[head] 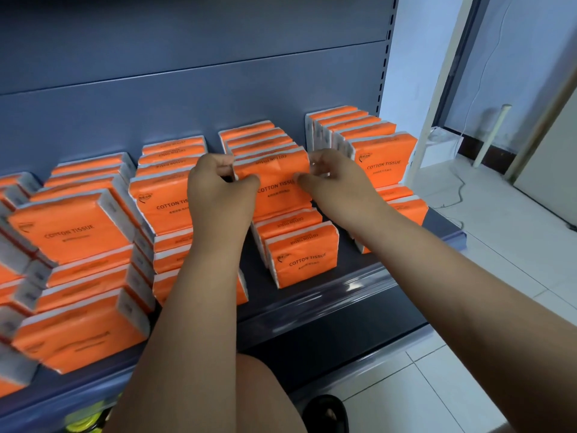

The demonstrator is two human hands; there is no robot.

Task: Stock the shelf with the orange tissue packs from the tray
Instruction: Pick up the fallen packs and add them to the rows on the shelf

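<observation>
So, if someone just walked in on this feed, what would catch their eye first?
Rows of orange tissue packs crowd the grey shelf from its left side to its right. At centre, the left hand and right hand grip one pack by its sides, in the middle row.

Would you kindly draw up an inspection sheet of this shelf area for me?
Surface: dark shelf, part of its front bare.
Job's things: orange tissue packs standing in rows; held pack in the middle row; tray not in view.
Clutter: blurred yellow-green item below the shelf.
Grippers: left hand and right hand pinch the held pack's sides.
Cables: white cable trailing over the floor.
Surroundings: tiled floor, white box by the wall.
</observation>
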